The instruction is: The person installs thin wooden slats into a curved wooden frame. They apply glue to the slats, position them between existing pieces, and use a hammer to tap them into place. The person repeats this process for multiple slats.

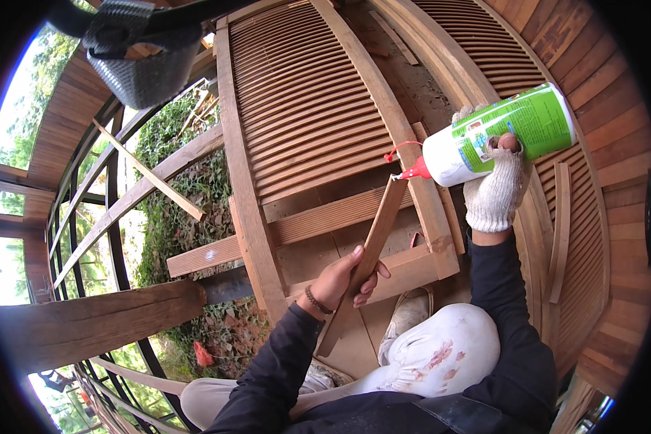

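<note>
My bare left hand is closed around a thin wooden slat, which slants up and to the right. In my right hand, which wears a fingerless knit glove, lies a white and green glue bottle tipped on its side. Its red nozzle points left and meets the slat's upper end, where a bit of white glue shows. A red cap on a strap hangs by the nozzle. Beneath both hands is a louvered wooden frame with rows of parallel slats.
A grooved board lies across the frame's lower part. On the right, a loose wooden strip rests on another slatted panel. A thick beam and black railing bars stand left, with ground plants below. My bent knee is close under the work.
</note>
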A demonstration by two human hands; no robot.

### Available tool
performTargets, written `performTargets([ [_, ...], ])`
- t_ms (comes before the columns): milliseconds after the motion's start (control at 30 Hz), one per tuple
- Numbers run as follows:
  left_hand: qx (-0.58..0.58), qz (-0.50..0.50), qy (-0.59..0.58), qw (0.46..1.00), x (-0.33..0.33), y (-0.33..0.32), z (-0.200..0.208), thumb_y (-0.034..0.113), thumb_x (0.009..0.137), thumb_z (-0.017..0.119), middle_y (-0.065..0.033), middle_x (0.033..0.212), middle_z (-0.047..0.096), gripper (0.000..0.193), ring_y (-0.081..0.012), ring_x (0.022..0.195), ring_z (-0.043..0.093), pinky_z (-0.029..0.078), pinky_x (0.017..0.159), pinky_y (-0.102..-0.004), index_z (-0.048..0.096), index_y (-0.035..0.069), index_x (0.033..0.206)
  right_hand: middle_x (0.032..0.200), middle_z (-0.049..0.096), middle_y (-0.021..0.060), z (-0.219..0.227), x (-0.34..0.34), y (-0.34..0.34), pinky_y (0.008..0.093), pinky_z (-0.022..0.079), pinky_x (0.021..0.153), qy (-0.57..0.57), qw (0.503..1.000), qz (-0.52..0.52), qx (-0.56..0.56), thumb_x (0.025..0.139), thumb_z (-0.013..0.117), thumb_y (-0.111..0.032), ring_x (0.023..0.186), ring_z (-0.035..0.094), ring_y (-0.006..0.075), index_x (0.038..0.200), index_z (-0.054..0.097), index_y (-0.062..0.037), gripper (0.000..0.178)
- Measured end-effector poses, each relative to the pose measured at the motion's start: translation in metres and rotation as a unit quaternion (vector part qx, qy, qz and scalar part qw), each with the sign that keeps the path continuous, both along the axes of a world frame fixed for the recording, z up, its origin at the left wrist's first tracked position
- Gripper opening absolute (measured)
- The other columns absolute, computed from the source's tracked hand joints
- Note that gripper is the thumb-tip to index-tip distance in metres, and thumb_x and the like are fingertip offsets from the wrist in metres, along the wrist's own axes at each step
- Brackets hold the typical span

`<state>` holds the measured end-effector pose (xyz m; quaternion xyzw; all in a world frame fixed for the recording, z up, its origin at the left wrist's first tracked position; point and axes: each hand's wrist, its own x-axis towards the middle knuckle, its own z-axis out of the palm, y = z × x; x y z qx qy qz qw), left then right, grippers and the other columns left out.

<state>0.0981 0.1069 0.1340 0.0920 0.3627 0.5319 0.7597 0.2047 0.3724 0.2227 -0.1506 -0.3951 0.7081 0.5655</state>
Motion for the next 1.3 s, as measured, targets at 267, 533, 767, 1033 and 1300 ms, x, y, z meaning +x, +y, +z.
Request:
performTargets([
  [267, -0.014, 0.007, -0.021, 1.0, -0.001, 0.0, -0.001, 0.07, 0.105, 0.03, 0.0006, 0.063, 0.045, 0.083, -0.0112, 0.046, 0.045, 0.041, 0.044, -0.0274, 0.061, -0.006, 0.114, 0.114, 0.071, 0.0185, -0.002, 0.004, 0.0, 0.0504, 0.062, 0.093, -0.043, 0.997, -0.019, 0.054, 0.079, 0.089, -0.018, 0.103, 0.073, 0.0366, 0.127, 0.058, 0.0019, 0.06],
  [533, -0.037, 0.12, 0.13, 0.984, -0.024, -0.006, 0.014, 0.061, 0.107, 0.038, 0.0013, 0.064, 0.046, 0.07, -0.0099, 0.049, 0.04, 0.035, 0.047, -0.0259, 0.063, -0.004, 0.113, 0.105, 0.073, 0.0155, 0.005, 0.005, 0.018, 0.0404, 0.061, 0.086, -0.316, 0.932, 0.008, 0.175, 0.081, 0.086, -0.013, 0.095, 0.074, 0.0294, 0.119, 0.062, -0.0002, 0.047],
  [767, -0.052, 0.117, 0.802, 0.584, -0.049, 0.0, 0.026, 0.032, 0.097, 0.072, -0.0123, 0.083, 0.068, 0.037, -0.0301, 0.072, 0.067, 0.053, 0.069, -0.0385, 0.065, 0.003, 0.119, 0.112, 0.074, 0.0168, -0.034, -0.017, 0.124, 0.0497, 0.058, 0.089, -0.845, 0.276, 0.029, 0.457, 0.093, 0.069, -0.022, 0.107, 0.072, 0.0353, 0.136, 0.062, -0.0087, 0.045],
  [1033, 0.007, 0.073, 0.851, 0.521, -0.045, -0.009, -0.011, 0.024, 0.083, 0.08, -0.008, 0.097, 0.065, 0.044, -0.0309, 0.087, 0.066, 0.052, 0.077, -0.0439, 0.068, 0.01, 0.123, 0.126, 0.074, 0.0065, -0.166, -0.063, 0.17, 0.0532, 0.052, 0.092, -0.836, -0.088, 0.084, 0.535, 0.101, 0.057, -0.025, 0.115, 0.071, 0.0282, 0.126, 0.074, -0.0161, 0.031],
  [1300, 0.043, 0.036, 0.794, 0.606, -0.03, 0.013, -0.044, 0.025, 0.09, 0.074, -0.0075, 0.104, 0.059, 0.052, -0.0284, 0.104, 0.057, 0.042, 0.095, -0.0431, 0.062, 0.017, 0.14, 0.123, 0.073, 0.0082, -0.239, -0.059, 0.178, 0.0547, 0.034, 0.111, -0.748, -0.134, 0.052, 0.648, 0.1, 0.055, -0.023, 0.124, 0.063, 0.0297, 0.123, 0.076, -0.0151, 0.032],
])
